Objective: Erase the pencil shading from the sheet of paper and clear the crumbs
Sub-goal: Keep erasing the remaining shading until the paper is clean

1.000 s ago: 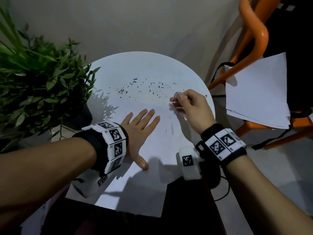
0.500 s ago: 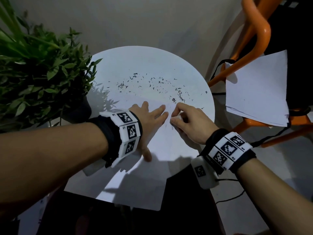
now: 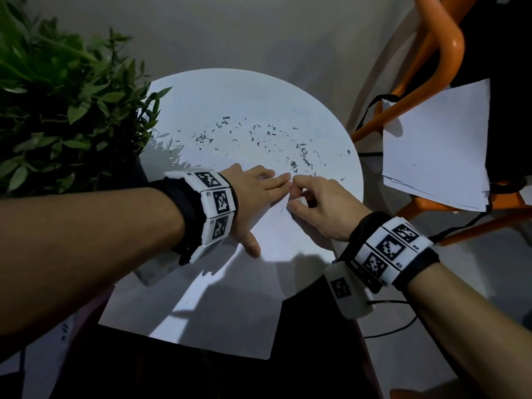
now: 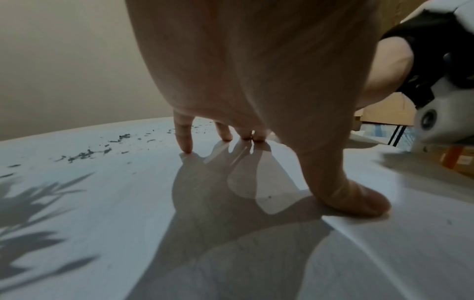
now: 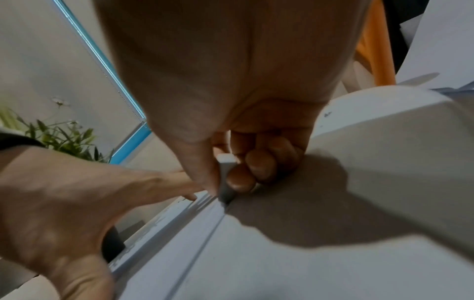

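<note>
The thin white sheet of paper (image 3: 201, 312) lies across the near half of the round white tabletop (image 3: 230, 93), its near corner hanging over the edge. My left hand (image 3: 253, 194) lies flat on it, fingers straight, pinning it. My right hand (image 3: 319, 208) pinches a small white block eraser (image 5: 225, 178), its grey tip down on a few faint pencil strokes (image 3: 281, 210). I judge I'm on the last of the rubbing. Dark curled eraser crumbs (image 3: 299, 156) lie scattered toward the far and right edge. Next comes firm short rubbing, then a light sweep; the crumbs look soft and may smear.
</note>
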Motion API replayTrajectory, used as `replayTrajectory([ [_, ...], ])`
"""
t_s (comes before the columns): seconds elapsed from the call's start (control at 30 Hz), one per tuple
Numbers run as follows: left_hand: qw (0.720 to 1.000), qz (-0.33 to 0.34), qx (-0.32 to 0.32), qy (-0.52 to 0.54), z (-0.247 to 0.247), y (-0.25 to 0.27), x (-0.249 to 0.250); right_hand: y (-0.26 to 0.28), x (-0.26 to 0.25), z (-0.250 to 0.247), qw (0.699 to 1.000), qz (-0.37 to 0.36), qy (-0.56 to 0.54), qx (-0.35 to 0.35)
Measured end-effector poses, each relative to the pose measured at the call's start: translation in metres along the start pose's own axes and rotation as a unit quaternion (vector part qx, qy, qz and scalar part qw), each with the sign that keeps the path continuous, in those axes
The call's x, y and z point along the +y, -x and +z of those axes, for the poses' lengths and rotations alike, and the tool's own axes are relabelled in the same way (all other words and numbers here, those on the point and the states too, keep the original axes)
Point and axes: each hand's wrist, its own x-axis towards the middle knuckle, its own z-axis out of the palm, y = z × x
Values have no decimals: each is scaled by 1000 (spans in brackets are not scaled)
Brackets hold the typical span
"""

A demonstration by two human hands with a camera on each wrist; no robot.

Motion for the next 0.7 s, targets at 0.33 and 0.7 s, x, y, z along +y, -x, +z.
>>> replayTrajectory([
  [0.33,999,-17,-9,-43,-2,-1,6,12,-2,8,997,-60,42,23],
  [0.7,999,-14,-3,-47,1,-3,5,17,3,7,996,-68,57,10],
])
